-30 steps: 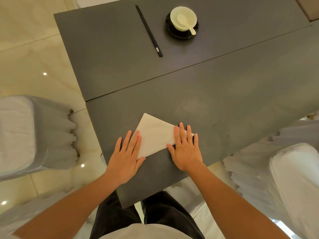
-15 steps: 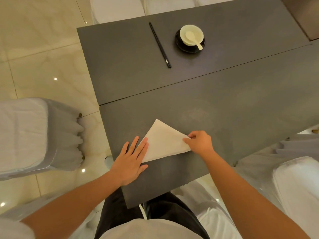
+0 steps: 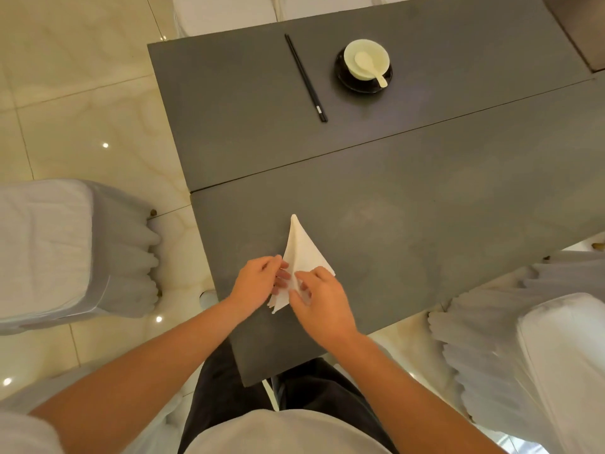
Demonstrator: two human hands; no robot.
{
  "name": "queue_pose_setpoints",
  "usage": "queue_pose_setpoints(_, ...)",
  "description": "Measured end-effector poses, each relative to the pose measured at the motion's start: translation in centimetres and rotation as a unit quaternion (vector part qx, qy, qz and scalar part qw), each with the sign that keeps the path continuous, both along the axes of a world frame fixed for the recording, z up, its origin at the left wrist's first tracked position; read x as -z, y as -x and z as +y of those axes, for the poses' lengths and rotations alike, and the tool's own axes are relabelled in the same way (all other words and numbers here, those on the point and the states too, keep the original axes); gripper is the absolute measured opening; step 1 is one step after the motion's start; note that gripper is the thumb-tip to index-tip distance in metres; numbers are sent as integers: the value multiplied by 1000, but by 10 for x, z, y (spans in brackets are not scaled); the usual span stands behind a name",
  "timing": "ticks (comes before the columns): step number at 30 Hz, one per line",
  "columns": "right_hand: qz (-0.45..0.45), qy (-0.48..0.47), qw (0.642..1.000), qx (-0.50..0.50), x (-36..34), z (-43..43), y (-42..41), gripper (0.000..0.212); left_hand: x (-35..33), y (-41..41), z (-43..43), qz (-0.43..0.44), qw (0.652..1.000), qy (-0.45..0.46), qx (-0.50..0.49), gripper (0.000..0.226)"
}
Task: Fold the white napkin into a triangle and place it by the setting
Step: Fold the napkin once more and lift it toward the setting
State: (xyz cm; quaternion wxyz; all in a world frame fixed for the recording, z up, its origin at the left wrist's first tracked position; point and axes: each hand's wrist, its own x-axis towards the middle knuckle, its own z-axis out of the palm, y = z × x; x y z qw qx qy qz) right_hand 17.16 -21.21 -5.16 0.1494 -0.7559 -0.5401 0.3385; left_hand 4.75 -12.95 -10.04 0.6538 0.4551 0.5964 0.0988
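Observation:
The white napkin (image 3: 302, 253) lies folded into a narrow triangle near the front edge of the dark grey table (image 3: 425, 208), its tip pointing away from me. My left hand (image 3: 258, 281) pinches its left lower corner. My right hand (image 3: 322, 304) grips the lower right part, with one fold half lifted between the hands. The setting stands far back: black chopsticks (image 3: 306, 78) and a pale bowl with a spoon (image 3: 366, 62) on a black saucer (image 3: 360, 83).
White-covered chairs stand to the left (image 3: 65, 250) and right (image 3: 540, 355) of me, with more at the table's far end. A seam (image 3: 393, 134) runs across the tabletop between the napkin and the setting. Glossy cream tiles cover the floor.
The flat wide triangle has been folded over into a narrower one. Both hands went from pressing flat to pinching the napkin's lower edge, coming close together.

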Motion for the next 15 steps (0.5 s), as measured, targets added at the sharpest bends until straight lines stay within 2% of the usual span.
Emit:
queue_pose_setpoints(2,34,29,999,8,5,-3,9,36,-5,-1,7,-30,992,110,-45,37)
queue_pose_setpoints(5,121,64,988,66,15,-8,11,28,-5,3,11,-40,990,132,-19,27)
queue_pose_setpoints(9,192,63,961,191,28,-18,-5,25,0,3,9,-5,996,81,30,19)
queue_pose_setpoints(11,212,75,953,205,26,-19,-12,26,0,0,5,54,993,17,105,15)
queue_pose_setpoints(13,211,79,952,208,24,-18,-17,27,1,-3,-1,118,974,-53,184,16)
queue_pose_setpoints(15,188,70,959,202,23,-15,-21,28,4,-6,-4,143,969,-76,188,17)
